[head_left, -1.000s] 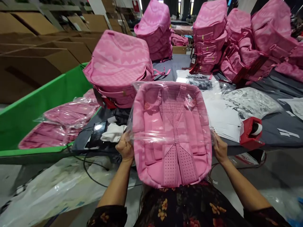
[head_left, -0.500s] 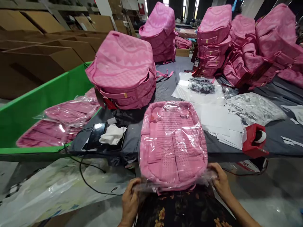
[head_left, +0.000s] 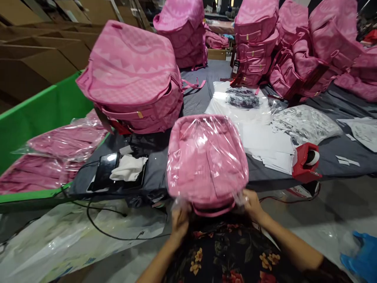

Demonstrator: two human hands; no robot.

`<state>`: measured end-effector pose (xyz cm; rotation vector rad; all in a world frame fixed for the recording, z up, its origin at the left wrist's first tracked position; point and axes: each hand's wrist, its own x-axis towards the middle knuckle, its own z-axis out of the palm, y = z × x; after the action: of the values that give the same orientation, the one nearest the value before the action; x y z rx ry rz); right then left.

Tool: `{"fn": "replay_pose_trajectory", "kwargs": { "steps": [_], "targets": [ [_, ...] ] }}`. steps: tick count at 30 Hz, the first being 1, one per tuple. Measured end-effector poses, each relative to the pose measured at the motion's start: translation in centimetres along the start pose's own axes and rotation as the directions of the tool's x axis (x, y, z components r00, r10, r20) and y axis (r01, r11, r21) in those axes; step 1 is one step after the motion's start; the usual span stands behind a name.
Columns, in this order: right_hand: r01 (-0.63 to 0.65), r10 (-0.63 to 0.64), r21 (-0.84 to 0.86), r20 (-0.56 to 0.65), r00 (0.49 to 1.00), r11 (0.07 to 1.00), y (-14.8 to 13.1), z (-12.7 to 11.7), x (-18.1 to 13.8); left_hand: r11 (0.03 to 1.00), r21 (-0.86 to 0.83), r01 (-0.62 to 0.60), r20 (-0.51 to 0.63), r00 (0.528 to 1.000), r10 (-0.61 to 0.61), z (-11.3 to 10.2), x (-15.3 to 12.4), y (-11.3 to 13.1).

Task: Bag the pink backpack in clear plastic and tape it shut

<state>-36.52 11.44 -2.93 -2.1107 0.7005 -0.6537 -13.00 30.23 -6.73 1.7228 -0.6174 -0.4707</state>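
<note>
Both hands are pinching the loose plastic at the near end of the bagged pink backpack (head_left: pixel 207 161), left hand (head_left: pixel 180 222) and right hand (head_left: pixel 252 204) closed on the wrap. The pack lies flat at the tabletop's (head_left: pixel 194 102) near edge. Right of it sits a red tape dispenser (head_left: pixel 305 162); behind it, stacked pink backpacks (head_left: pixel 132 78).

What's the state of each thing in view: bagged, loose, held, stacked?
Bagged backpack: in a clear plastic bag, flat on the table edge, open bag end toward the person.
Left hand: gripping the bag's open end.
Right hand: gripping the bag's open end.
Stacked backpacks: unbagged, piled.
Green bin: holds bagged backpacks.
Tape dispenser: resting on the table, untouched.
Phone: lying flat, white cloth beside it.
</note>
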Motion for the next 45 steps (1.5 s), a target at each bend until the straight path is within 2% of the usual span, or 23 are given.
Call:
{"fn": "replay_pose_trajectory", "kwargs": {
  "steps": [3, 4, 5, 6, 8, 9, 10, 11, 12, 14, 15, 16, 18, 20, 22, 24, 27, 30, 32, 35, 38, 42, 45],
  "targets": [
    [-0.035, 0.030, -0.146, -0.034, 0.999, 0.989, -0.4, -2.6, 8.5, 0.998, -0.016, -0.056, 0.028, 0.998, 0.057, 0.5, 5.5, 2.2],
    [-0.035, 0.024, -0.201, -0.056, 0.998, 0.979, 0.0, -4.0, 10.5, 0.997, -0.024, -0.075, 0.002, 0.997, 0.075, 0.1, 7.3, 2.8],
    [-0.042, 0.013, -0.259, -0.112, 0.994, 0.965, 0.5, -5.5, 12.0, 0.997, -0.010, -0.072, -0.125, 0.990, 0.070, -0.6, 8.8, 3.2],
    [-0.074, 0.009, -0.318, -0.200, 0.980, 0.945, 1.2, -7.0, 12.8, 0.998, -0.020, -0.058, -0.302, 0.952, 0.049, -1.5, 9.9, 3.4],
    [-0.196, 0.046, -0.402, -0.354, 0.934, 0.894, 2.7, -9.3, 12.2, 0.999, -0.048, -0.024, -0.552, 0.834, -0.006, -3.1, 10.6, 3.0],
    [-0.268, 0.099, -0.410, -0.388, 0.916, 0.872, 3.3, -9.9, 11.0, 0.997, -0.081, 0.003, -0.614, 0.788, -0.053, -3.6, 10.2, 2.5],
    [-0.334, 0.179, -0.392, -0.381, 0.907, 0.857, 3.7, -10.1, 9.4, 0.988, -0.143, 0.052, -0.615, 0.777, -0.130, -3.6, 9.4, 2.0],
    [-0.394, 0.280, -0.350, -0.333, 0.900, 0.850, 3.9, -9.8, 7.5, 0.966, -0.225, 0.124, -0.562, 0.794, -0.233, -3.1, 8.2, 1.5],
    [-0.444, 0.378, -0.293, -0.258, 0.889, 0.847, 3.7, -9.2, 5.6, 0.925, -0.313, 0.215, -0.456, 0.821, -0.345, -2.3, 6.8, 1.2],
    [-0.490, 0.476, -0.183, -0.119, 0.872, 0.852, 2.6, -7.2, 2.3, 0.826, -0.399, 0.399, -0.127, 0.867, -0.481, 0.5, 4.1, 1.3],
    [-0.469, 0.459, -0.154, -0.097, 0.883, 0.870, 1.8, -6.0, 1.2, 0.819, -0.370, 0.439, 0.028, 0.886, -0.463, 2.1, 3.0, 1.6],
    [-0.406, 0.395, -0.154, -0.101, 0.913, 0.901, 1.0, -4.9, 0.7, 0.855, -0.308, 0.418, 0.134, 0.908, -0.396, 3.8, 2.3, 2.1],
    [-0.199, 0.174, -0.240, -0.123, 0.977, 0.950, -0.1, -2.9, 1.0, 0.947, -0.171, 0.272, 0.247, 0.942, -0.226, 7.0, 2.0, 3.1],
    [-0.022, -0.008, -0.352, -0.084, 0.996, 0.936, -0.3, -1.5, 2.8, 0.987, -0.071, 0.145, 0.304, 0.945, -0.117, 9.6, 2.8, 3.8],
    [0.033, -0.040, -0.366, -0.012, 0.999, 0.930, 0.3, -0.8, 5.0, 0.994, -0.027, 0.110, 0.350, 0.932, -0.094, 11.2, 4.1, 4.2],
    [-0.022, 0.036, -0.259, 0.051, 0.998, 0.965, 1.2, -0.8, 6.8, 0.994, -0.013, 0.105, 0.380, 0.921, -0.092, 11.8, 5.2, 4.3],
    [-0.167, 0.171, -0.044, 0.144, 0.975, 0.985, 1.9, -1.5, 7.8, 0.993, -0.018, 0.120, 0.400, 0.911, -0.103, 11.2, 5.7, 4.7],
    [-0.264, 0.225, 0.154, 0.235, 0.946, 0.952, 1.8, -2.0, 7.2, 0.947, -0.167, 0.275, 0.470, 0.866, -0.168, 10.4, 5.1, 5.6],
    [-0.327, 0.239, 0.289, 0.300, 0.923, 0.900, 1.5, -1.9, 6.4, 0.848, -0.291, 0.443, 0.547, 0.804, -0.232, 10.2, 4.1, 6.0],
    [-0.454, 0.300, 0.439, 0.377, 0.876, 0.776, 1.6, -1.4, 4.6, 0.682, -0.361, 0.636, 0.649, 0.697, -0.306, 10.4, 2.5, 5.8],
    [-0.514, 0.402, 0.488, 0.321, 0.857, 0.705, 2.3, -1.1, 2.7, 0.609, -0.371, 0.701, 0.696, 0.644, -0.318, 10.7, 1.3, 4.9],
    [-0.511, 0.528, 0.521, 0.130, 0.839, 0.684, 3.2, -1.2, 0.8, 0.594, -0.375, 0.712, 0.704, 0.636, -0.317, 12.1, 1.1, 3.7],
    [-0.483, 0.550, 0.439, -0.030, 0.835, 0.758, 3.7, -1.2, 0.1, 0.661, -0.325, 0.676, 0.694, 0.645, -0.319, 13.3, 1.1, 3.1]
  ]
}}
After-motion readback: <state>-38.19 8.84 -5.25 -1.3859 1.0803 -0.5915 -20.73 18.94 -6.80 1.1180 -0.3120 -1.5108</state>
